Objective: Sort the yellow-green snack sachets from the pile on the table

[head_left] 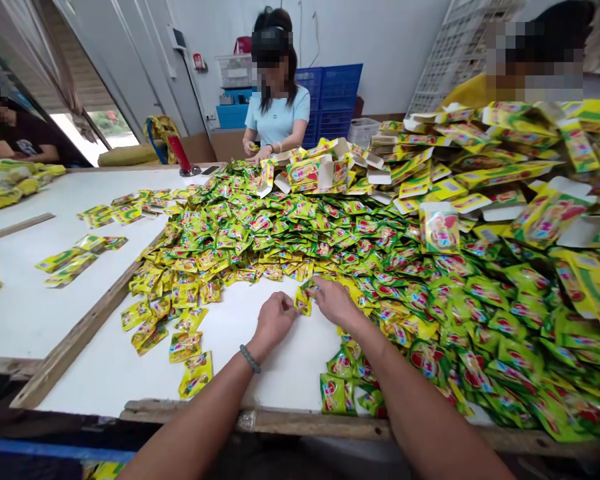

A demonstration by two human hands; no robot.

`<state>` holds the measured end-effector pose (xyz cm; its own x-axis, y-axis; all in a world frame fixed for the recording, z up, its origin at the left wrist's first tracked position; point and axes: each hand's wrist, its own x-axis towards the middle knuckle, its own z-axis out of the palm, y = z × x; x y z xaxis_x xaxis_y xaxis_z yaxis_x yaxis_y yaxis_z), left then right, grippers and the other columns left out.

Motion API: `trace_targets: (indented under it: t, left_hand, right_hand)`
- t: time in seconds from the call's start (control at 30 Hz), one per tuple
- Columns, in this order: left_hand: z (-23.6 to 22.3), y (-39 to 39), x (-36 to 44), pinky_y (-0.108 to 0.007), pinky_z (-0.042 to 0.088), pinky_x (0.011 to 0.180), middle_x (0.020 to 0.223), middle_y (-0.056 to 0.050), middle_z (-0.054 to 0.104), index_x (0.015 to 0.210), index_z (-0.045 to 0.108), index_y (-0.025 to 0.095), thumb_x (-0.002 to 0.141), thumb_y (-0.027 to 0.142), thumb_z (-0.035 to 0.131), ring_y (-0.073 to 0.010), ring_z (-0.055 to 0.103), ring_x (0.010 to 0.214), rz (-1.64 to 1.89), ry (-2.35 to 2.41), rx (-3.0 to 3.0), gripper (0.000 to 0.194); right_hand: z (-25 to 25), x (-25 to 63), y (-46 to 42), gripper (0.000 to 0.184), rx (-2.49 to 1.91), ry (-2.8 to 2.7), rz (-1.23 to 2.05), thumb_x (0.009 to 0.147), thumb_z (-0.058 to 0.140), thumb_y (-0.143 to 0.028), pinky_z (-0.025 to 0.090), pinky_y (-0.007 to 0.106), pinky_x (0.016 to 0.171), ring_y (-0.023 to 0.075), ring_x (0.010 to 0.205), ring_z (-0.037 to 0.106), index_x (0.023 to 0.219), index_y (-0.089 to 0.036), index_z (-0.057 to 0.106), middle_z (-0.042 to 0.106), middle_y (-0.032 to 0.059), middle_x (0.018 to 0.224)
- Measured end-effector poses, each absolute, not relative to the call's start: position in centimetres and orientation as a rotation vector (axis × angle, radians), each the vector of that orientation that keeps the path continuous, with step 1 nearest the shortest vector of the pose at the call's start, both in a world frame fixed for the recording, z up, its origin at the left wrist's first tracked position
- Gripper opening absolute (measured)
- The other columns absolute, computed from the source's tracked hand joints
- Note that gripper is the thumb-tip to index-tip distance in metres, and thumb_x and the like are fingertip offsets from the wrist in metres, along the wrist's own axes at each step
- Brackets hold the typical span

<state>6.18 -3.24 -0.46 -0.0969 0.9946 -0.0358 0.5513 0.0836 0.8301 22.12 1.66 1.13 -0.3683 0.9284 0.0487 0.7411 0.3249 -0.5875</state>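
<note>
Just above a bare patch of the white table, my left hand pinches the edge of a small yellow packet. A bead bracelet is on that wrist. My right hand is closed at the packet's upper right side, its fingertips on a greenish corner; whether that is a second packet I cannot tell. Around both hands spreads a large heap of small shiny packets, yellow ones at the left and near edge, green ones at the right and behind.
Open yellow cardboard boxes lie on the heap's far side and right. Wooden strips edge the table. Across from me stands a person in a light blue shirt; other people sit left and right. Blue crates are stacked behind.
</note>
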Motion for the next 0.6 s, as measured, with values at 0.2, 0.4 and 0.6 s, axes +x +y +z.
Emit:
trace_targets:
  t: [0.2,0.4,0.6]
  left_hand:
    - [-0.2,-2.8,5.3,-0.03,0.049,0.07,0.07,0.002,0.063,0.09,0.045,0.019,0.057,0.02,0.074,-0.0144,0.062,0.065,1.219,1.193,0.793,0.044]
    - [0.5,-2.9,4.8,-0.026,0.05,0.066,0.076,-0.005,0.066,0.079,0.056,0.012,0.056,0.011,0.069,-0.0138,0.062,0.066,1.249,1.255,0.67,0.026]
    - [1.5,-3.4,4.5,-0.024,0.047,0.063,0.073,-0.003,0.065,0.074,0.064,0.01,0.059,0.018,0.068,-0.0121,0.059,0.064,1.258,1.059,0.74,0.018]
  right_hand:
    - [0.0,21.5,2.1,0.019,-1.397,-1.795,1.117,0.077,0.056,-0.029,0.046,0.024,0.058,0.0184,0.069,0.064,0.092,-0.017,0.061,0.066,0.0018,0.075]
    - [0.2,21.4,1.8,0.029,-1.197,-1.544,1.269,0.071,0.064,-0.044,0.044,0.025,0.057,0.0163,0.064,0.058,0.081,-0.016,0.064,0.064,0.0005,0.071]
    - [-0.4,20.1,1.2,0.032,-1.171,-1.595,1.28,0.068,0.066,-0.046,0.04,0.023,0.053,0.0132,0.058,0.053,0.079,-0.016,0.06,0.06,-0.0006,0.066]
